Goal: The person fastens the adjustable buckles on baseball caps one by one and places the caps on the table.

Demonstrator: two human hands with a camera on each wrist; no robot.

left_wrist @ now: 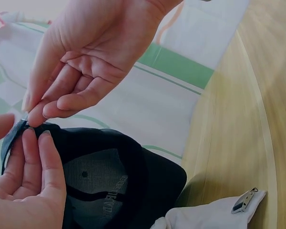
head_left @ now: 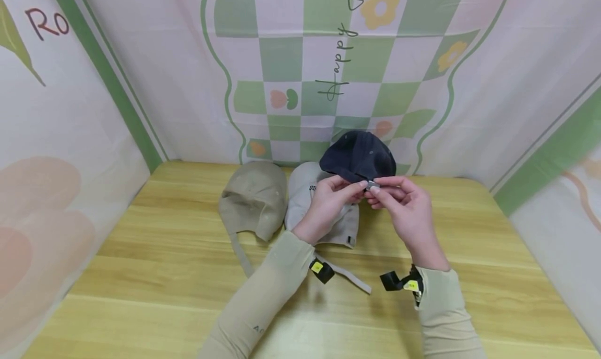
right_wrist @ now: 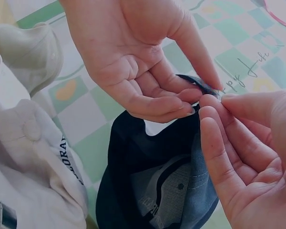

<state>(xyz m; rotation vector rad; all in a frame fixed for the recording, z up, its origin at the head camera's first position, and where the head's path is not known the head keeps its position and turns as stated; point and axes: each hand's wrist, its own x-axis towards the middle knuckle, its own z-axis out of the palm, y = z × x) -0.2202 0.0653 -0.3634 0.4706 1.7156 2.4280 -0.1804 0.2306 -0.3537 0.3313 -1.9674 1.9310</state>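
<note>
A dark navy baseball cap [head_left: 359, 153] is held up off the table, its underside lining [left_wrist: 93, 176] facing the wrist cameras. My left hand [head_left: 328, 200] pinches the cap's back strap [right_wrist: 200, 85] between thumb and fingers. Close against it, my right hand [head_left: 408, 205] pinches the small silver buckle [head_left: 372, 184] at the strap between thumb and forefinger. The fingertips of both hands nearly meet there and partly cover the buckle. Behind my left hand lies a whitish cap [head_left: 300, 184] with dark lettering and a metal clasp [left_wrist: 244, 200].
A khaki cap [head_left: 258, 192] lies left of the whitish one, its strap [head_left: 241, 254] trailing forward. Another pale strap [head_left: 345, 273] extends over the wooden table [head_left: 178, 275] below my left wrist. Printed fabric [head_left: 324, 61] hangs behind and at both sides.
</note>
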